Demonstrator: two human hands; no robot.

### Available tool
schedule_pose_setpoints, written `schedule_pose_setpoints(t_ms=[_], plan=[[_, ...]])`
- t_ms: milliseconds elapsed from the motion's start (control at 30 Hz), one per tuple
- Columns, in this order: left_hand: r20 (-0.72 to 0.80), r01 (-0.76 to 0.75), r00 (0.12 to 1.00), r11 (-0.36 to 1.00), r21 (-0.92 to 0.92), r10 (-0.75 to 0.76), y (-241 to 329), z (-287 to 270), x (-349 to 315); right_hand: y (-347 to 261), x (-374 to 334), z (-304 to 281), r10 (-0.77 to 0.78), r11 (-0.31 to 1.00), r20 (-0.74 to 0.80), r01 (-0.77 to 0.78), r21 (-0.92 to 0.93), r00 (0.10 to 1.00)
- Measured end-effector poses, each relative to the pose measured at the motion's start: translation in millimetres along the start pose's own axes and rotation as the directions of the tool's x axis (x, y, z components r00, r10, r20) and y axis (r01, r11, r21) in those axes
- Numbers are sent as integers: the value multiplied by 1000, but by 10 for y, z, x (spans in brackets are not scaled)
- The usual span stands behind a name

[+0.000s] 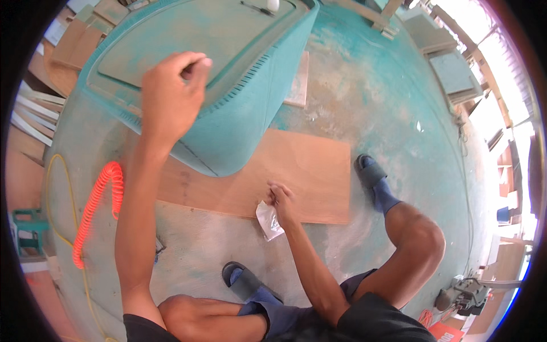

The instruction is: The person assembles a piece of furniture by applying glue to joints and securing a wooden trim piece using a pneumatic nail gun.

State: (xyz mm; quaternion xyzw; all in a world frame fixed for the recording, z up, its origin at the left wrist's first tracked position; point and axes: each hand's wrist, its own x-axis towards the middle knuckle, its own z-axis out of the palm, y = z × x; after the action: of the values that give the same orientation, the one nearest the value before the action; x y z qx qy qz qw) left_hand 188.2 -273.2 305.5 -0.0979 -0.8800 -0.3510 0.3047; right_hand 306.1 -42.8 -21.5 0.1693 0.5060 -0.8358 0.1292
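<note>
A large teal rounded piece, like an upturned upholstered seat [239, 137], stands in front of me with a flat panel on top. A row of short dark marks runs along its rim. My left hand [174, 94] is over the near edge of the panel, fingers curled and thumb pressed to them; what they pinch, if anything, is hidden. Lower down, to the right, my right hand [282, 202] is closed above a wooden board. A crumpled white plastic packet [268, 221] hangs at its palm and seems gripped by its fingers.
Under the teal piece lies a flat plywood board [319, 176]. A coiled orange air hose [94, 211] and a yellow cord [51, 176] run along the left. On the panel's far end are a white round object [273, 5] and a dark slim tool [256, 8]. A machine [464, 293] sits lower right.
</note>
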Motion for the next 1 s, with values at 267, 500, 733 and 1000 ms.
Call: schedule_pose_setpoints(t_ms=[267,500,733,1000], plan=[[131,73,989,997,-39,-68,-128,22,-46,-643,-200,391,-142,977,15,138,163,990],[300,248,934,956,-155,-194,-91,-117,27,18,-440,1294,-43,993,417,-6,115,908],[450,353,877,860,-368,-167,174,180,380,908,-1355,951,446,893,449,-420,-161,774],[530,582,743,785,-211,-408,505,658,589,936,-1348,918,384,844,502,-515,149,775]])
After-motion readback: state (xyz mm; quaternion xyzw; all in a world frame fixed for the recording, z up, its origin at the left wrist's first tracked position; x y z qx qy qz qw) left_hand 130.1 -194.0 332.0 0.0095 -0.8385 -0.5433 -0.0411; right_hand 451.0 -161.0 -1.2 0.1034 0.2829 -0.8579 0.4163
